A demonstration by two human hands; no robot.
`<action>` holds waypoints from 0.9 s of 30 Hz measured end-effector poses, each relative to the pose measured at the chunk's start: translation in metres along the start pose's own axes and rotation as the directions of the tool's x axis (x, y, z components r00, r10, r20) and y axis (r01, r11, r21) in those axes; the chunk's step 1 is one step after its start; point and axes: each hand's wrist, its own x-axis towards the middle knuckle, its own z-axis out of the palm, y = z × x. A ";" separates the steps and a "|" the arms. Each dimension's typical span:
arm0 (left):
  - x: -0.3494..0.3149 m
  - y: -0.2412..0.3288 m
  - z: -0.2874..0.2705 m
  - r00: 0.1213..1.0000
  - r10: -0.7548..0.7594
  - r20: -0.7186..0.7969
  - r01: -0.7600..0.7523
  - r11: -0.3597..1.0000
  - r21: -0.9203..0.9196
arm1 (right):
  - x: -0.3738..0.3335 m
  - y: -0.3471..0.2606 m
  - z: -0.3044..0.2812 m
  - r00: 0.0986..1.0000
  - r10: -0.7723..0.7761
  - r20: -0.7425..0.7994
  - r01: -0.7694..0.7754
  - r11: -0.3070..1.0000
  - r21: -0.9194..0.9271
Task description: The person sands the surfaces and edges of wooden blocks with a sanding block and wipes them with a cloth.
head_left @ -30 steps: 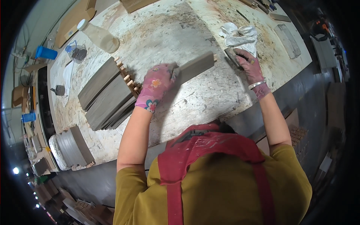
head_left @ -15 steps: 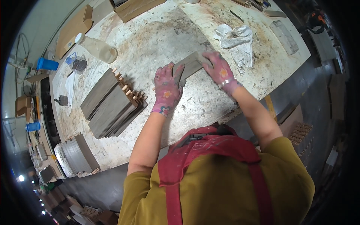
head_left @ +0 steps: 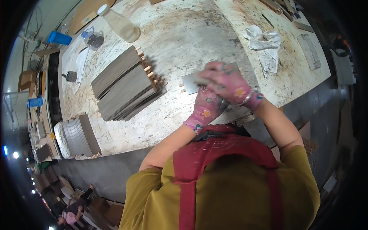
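A grey wood-look board (head_left: 188, 81) lies on the worktable in front of me, with short wooden pegs (head_left: 182, 88) sticking out of its ends. My right hand (head_left: 229, 85), in a pink flowered glove, is over the board with its fingers curled. A small greyish patch at its fingertips is blurred, and I cannot make out what it is. My left hand (head_left: 207, 105), gloved alike, is at the board's near side, crossed under the right one, its fingers mostly hidden. To the left lie stacked grey boards (head_left: 124, 86) with pegs along their right ends.
Another board stack (head_left: 82, 136) stands near the table's left edge. Behind are a cloudy bottle (head_left: 120, 25), a small clear jug (head_left: 93, 40) and a dark little pot (head_left: 70, 76). A crumpled white cloth (head_left: 264, 44) and a greyish bar (head_left: 309, 51) lie right. Another person (head_left: 74, 209) is lower left.
My hands have come together and overlap; the right crosses over the left. The board between them now lies flatter to the view, pegs showing. The whole view has shifted.
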 end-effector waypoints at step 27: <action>0.020 -0.096 -0.047 0.982 -0.168 0.088 0.189 0.904 -0.384 | -0.028 -0.008 0.072 0.967 -0.245 -0.065 0.232 0.958 -0.166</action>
